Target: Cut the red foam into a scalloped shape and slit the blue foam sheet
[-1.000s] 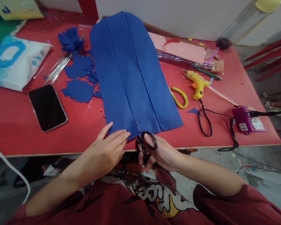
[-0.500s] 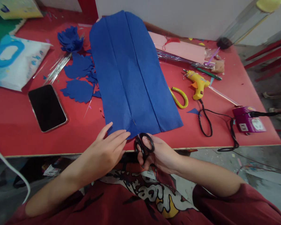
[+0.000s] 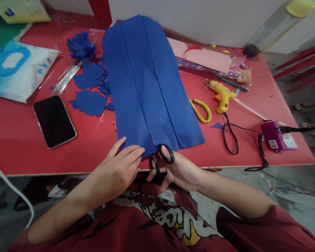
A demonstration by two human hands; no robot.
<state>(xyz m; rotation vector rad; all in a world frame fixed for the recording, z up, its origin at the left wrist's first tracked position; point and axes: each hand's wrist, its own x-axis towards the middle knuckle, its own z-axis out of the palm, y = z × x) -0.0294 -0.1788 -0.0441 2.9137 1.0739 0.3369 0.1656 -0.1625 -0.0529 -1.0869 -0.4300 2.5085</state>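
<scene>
A large blue felt-like sheet (image 3: 147,70), folded with lengthwise creases, lies on the red table with its near edge toward me. My left hand (image 3: 123,164) is on its near left corner, fingers stretched over the top and the thumb low by the edge, holding the sheet. My right hand (image 3: 178,168) grips black-handled scissors (image 3: 166,153), thumb through one loop and fingers at the other. The scissors' blades are spread, one lying over the sheet near its front edge. The other blade is hidden beneath.
Left are a phone (image 3: 55,120), blue cut petals (image 3: 88,102), a blue flower (image 3: 81,45), wires (image 3: 67,77) and a wipes pack (image 3: 39,71). Right are yellow-handled scissors (image 3: 202,110), a yellow glue gun (image 3: 222,94), its cord (image 3: 236,140) and a purple power socket (image 3: 277,134).
The scissors have opened: their loops have moved apart and the upper blade now shows over the sheet. My right fingers have spread. My left hand stays nearly in place.
</scene>
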